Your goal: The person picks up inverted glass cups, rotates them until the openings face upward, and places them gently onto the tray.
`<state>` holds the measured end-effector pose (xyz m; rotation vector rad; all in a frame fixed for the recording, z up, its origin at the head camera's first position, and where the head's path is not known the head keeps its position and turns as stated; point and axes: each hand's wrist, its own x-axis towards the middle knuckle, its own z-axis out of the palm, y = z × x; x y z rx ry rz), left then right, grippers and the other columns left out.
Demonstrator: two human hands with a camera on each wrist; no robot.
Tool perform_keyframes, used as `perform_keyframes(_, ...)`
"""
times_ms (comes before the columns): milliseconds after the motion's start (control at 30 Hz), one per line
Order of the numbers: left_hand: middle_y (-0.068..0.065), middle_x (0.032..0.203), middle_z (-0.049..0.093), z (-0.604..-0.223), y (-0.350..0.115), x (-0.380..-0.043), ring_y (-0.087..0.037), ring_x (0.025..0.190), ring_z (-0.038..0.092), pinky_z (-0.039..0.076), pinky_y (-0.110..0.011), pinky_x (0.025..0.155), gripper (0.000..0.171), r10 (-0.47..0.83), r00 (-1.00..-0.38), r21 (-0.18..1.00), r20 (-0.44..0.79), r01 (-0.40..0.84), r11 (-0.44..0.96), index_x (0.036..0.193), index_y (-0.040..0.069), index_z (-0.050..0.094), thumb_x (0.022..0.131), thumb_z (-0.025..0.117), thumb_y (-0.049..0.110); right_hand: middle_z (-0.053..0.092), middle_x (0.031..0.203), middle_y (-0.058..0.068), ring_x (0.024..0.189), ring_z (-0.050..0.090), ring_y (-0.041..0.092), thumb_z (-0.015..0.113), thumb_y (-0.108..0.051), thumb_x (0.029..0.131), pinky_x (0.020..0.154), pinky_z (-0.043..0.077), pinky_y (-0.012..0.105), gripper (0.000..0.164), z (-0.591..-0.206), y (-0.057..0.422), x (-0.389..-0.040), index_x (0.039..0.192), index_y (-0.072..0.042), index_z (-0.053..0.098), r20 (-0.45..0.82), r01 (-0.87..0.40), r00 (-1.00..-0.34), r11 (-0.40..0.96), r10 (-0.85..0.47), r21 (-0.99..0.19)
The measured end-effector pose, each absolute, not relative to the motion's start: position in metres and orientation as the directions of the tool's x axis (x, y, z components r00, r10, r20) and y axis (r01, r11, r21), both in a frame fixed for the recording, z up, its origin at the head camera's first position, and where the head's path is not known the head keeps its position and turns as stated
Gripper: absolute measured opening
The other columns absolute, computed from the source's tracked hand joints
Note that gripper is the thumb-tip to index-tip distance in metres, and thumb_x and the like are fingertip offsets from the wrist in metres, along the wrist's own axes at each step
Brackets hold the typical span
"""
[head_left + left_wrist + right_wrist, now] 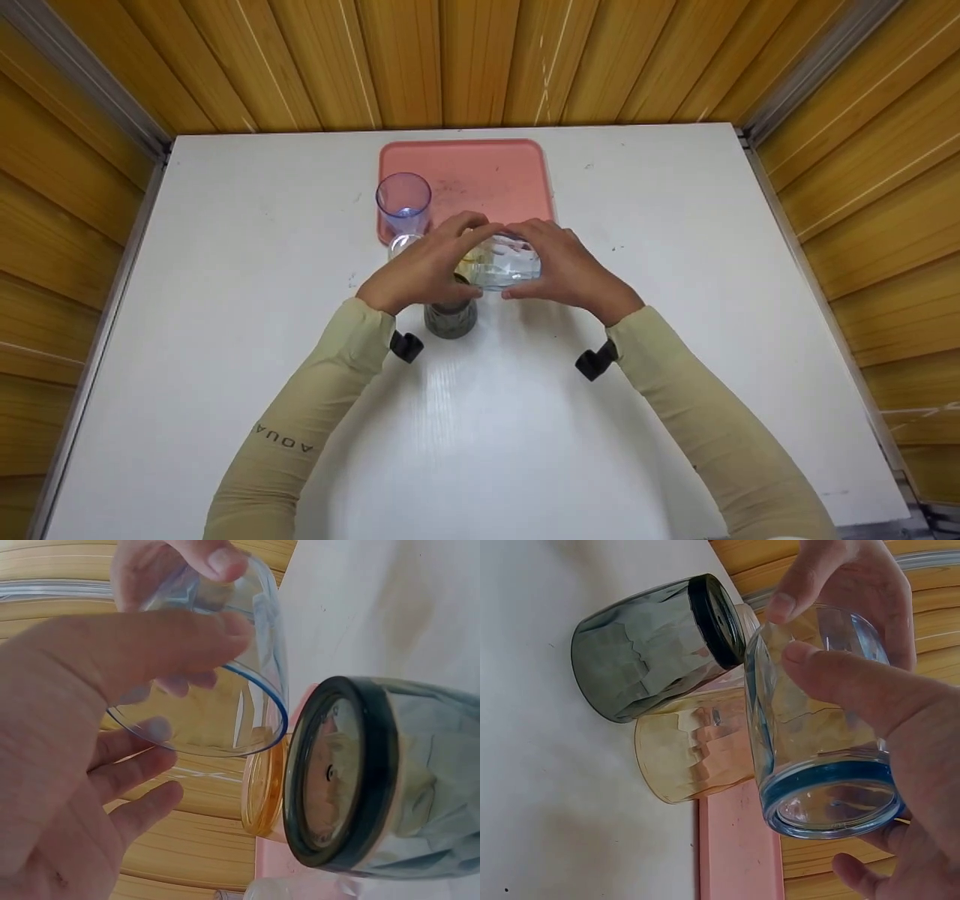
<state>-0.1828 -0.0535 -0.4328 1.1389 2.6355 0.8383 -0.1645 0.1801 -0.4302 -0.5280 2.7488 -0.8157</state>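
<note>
Both my hands hold a clear, blue-tinted drinking glass [514, 264], lying sideways in the air above the table. My right hand [574, 270] grips it round the base end, thumb along the near side. My left hand [424, 270] curls round the mouth end, thumb and fingertips at the blue rim [274, 701]. Below my left hand a smoky grey glass [641, 645] stands upside down, dark base upward. Beside it is an amber glass [694, 746], partly hidden by my hands in the head view.
A pink tray [495, 172] lies at the back of the white table [225, 300]. A purple-tinted glass [405, 202] stands on its left side. Another clear glass [403, 242] shows partly behind my left hand. Wood-patterned walls [480, 60] surround the table's back and sides.
</note>
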Motion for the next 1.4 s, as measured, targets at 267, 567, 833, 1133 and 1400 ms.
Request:
perform_keyframes(267, 0.000, 0.153, 0.031, -0.4328, -0.0530, -0.1825, -0.022, 0.138, 0.039, 0.047, -0.043, 0.106, 0.097, 0.709, -0.703, 0.572, 0.054, 0.604, 0.555, 0.152, 0.035, 0.026, 0.075, 0.084, 0.027, 0.048, 0.135, -0.011, 0.121, 0.043, 0.014, 0.084, -0.047, 0.069, 0.109, 0.035, 0.045, 0.088, -0.4319, 0.1804, -0.1637, 0.143, -0.034, 0.039, -0.115, -0.246, -0.920, 0.779, -0.376, -0.577)
perform_keyframes(567, 0.004, 0.158, 0.025, -0.4361, -0.0555, -0.1828, -0.021, 0.140, 0.039, 0.040, -0.049, 0.111, 0.089, 0.679, -0.730, 0.640, 0.076, 0.558, 0.528, 0.153, 0.041, 0.014, 0.083, 0.068, 0.055, 0.046, 0.139, -0.005, 0.123, 0.043, 0.017, 0.082, -0.045, 0.072, 0.111, 0.032, 0.050, 0.087, -0.4309, 0.1805, -0.1625, 0.145, -0.027, 0.038, -0.075, -0.279, -0.915, 0.756, -0.396, -0.591)
perform_keyframes(833, 0.008, 0.157, 0.024, -0.4364, -0.0563, -0.1827, -0.019, 0.141, 0.036, 0.036, -0.051, 0.113, 0.081, 0.662, -0.744, 0.678, 0.091, 0.533, 0.506, 0.152, 0.041, 0.016, 0.086, 0.058, 0.062, 0.044, 0.142, -0.008, 0.123, 0.043, 0.017, 0.083, -0.039, 0.073, 0.109, 0.039, 0.048, 0.087, -0.4322, 0.1788, -0.1618, 0.145, -0.029, 0.036, -0.067, -0.260, -0.925, 0.752, -0.374, -0.606)
perform_keyframes(1133, 0.009, 0.157, 0.024, -0.4379, -0.0569, -0.1822, -0.020, 0.141, 0.036, 0.038, -0.054, 0.111, 0.081, 0.646, -0.760, 0.712, 0.070, 0.492, 0.501, 0.151, 0.046, 0.016, 0.085, 0.060, 0.061, 0.047, 0.139, -0.003, 0.117, 0.048, 0.019, 0.083, -0.036, 0.074, 0.103, 0.046, 0.044, 0.085, -0.4339, 0.1782, -0.1623, 0.144, -0.029, 0.036, -0.075, -0.243, -0.927, 0.739, -0.369, -0.628)
perform_keyframes(1400, 0.006, 0.154, 0.028, -0.4397, -0.0555, -0.1827, -0.022, 0.136, 0.041, 0.042, -0.051, 0.108, 0.087, 0.652, -0.752, 0.733, 0.095, 0.496, 0.465, 0.150, 0.046, 0.018, 0.081, 0.069, 0.056, 0.048, 0.136, -0.002, 0.114, 0.050, 0.018, 0.083, -0.030, 0.074, 0.102, 0.047, 0.043, 0.086, -0.4366, 0.1790, -0.1619, 0.145, -0.022, 0.034, -0.052, -0.257, -0.922, 0.707, -0.383, -0.659)
